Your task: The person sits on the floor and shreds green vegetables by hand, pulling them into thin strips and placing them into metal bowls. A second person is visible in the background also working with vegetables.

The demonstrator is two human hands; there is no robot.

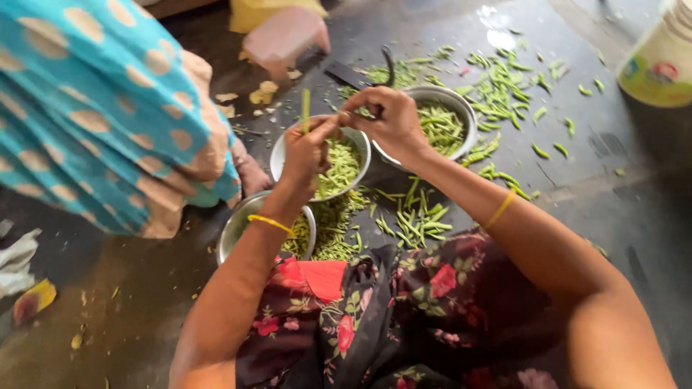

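A thin green bean pod [305, 109] is standing nearly upright, its lower end pinched in the fingertips of the left hand [306, 153]; that hand's fingers are pressing together around the pod, directly above the middle steel bowl [282, 153]. The right hand [386, 122] is meeting it from the far side of that bowl, its fingers curling in and its fingertips [348, 115] touching the left hand's at the pod's base; whether they are gripping the pod too is not clear from here. A yellow bangle is sitting on each wrist. The middle steel bowl is holding cut green bean pieces. A second steel bowl [461, 108], just beyond the middle bowl and touching its rim, is holding more green pieces. A third steel bowl [234, 234] is lying nearer the person than the middle bowl, partly under the left forearm. Loose bean pods [418, 216] are lying on the dark floor beside the middle bowl, and a wider scatter of pods [501, 86] is spreading beyond the second bowl. A pink low stool [288, 36] is standing well beyond the middle bowl. Another person in a teal dotted garment [101, 108] is sitting close beside the middle bowl. A white plastic jar [659, 65] is standing well apart from it, at the frame's edge.
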